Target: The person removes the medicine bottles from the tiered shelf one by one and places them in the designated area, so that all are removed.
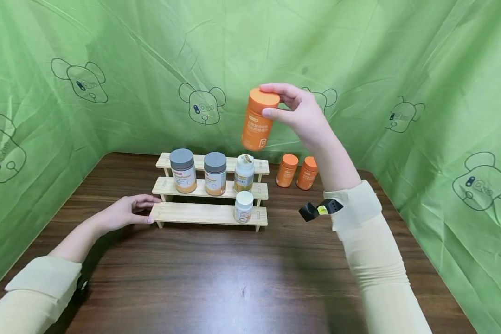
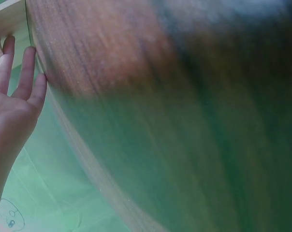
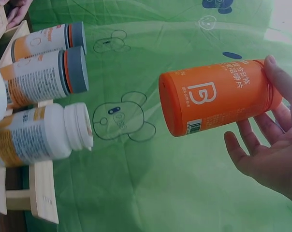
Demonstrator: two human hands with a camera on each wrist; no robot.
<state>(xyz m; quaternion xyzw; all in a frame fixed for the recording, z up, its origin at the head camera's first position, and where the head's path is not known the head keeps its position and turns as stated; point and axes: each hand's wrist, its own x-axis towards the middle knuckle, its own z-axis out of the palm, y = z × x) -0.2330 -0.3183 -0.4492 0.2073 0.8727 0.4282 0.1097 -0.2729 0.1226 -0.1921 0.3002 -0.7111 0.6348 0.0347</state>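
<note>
One wooden rack (image 1: 192, 214) meets the relaxed fingers of our left hand (image 1: 123, 213) at its eight o'clock. Raised above it, toward one o'clock, our right hand (image 1: 301, 109) grips an orange bottle (image 1: 257, 127), with green cloth (image 1: 234, 41) behind.

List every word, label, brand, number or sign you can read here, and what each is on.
"B族": held orange bottle
"咀嚼片": same bottle
"B", large outlined letter: same bottle
"Power": grey-lidded jars; letters before it unclear
Too small or blurred: the rest of their print, and writing on the standing orange bottles, tall white bottle, small white bottle, rack and curtain.
</note>
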